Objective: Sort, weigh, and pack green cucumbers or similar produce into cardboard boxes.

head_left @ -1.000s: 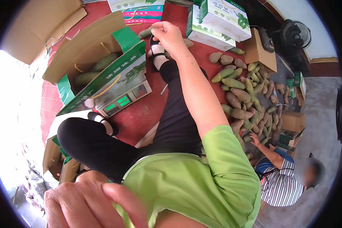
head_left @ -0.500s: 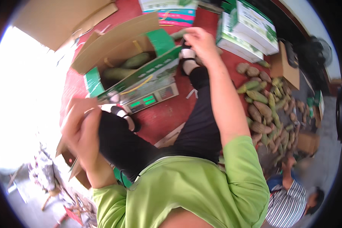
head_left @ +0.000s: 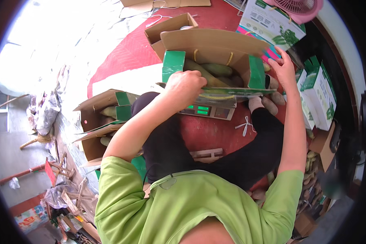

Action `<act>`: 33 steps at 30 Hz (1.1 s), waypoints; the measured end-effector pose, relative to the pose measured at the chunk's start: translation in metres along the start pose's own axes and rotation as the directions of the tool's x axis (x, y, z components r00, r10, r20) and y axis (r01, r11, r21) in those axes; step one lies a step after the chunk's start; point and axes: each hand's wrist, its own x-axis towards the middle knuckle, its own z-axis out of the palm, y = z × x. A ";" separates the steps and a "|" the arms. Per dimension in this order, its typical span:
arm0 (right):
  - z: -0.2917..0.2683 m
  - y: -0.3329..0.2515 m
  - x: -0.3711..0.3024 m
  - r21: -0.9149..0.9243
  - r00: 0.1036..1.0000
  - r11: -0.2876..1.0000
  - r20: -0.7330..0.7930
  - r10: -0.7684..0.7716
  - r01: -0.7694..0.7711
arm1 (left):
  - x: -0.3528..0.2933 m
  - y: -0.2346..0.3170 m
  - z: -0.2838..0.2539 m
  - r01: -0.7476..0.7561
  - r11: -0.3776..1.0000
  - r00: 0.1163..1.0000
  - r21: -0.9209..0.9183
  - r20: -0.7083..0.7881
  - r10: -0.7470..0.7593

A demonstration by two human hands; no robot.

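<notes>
Rectangular green-and-brown cardboard box point(head_left: 209, 42) sat on silver digital scale point(head_left: 213, 112), 2+ long green vegetables point(head_left: 217, 69) inside. Left hand point(head_left: 186, 87) curled over front flap point(head_left: 242, 92); right hand point(head_left: 285, 70) loosely spread near right end, holding nothing visible. Likely heavy, flaps bendy; best held under base.

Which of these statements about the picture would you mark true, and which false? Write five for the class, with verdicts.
1. The open box holds vegetables. True.
2. The left grip is at the near flap of that box. True.
3. The right grip is inside the box. False: the right grip is outside, by its right end.
4. The display on the scale is dark. False: the display is lit green.
5. The fan at upper right is pink. True.
</notes>
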 end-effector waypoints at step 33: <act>0.395 -0.213 0.057 -0.185 0.853 0.885 0.408 -0.326 0.427 | -0.204 -0.248 -0.095 0.503 0.854 0.863 0.136 -0.121 -0.490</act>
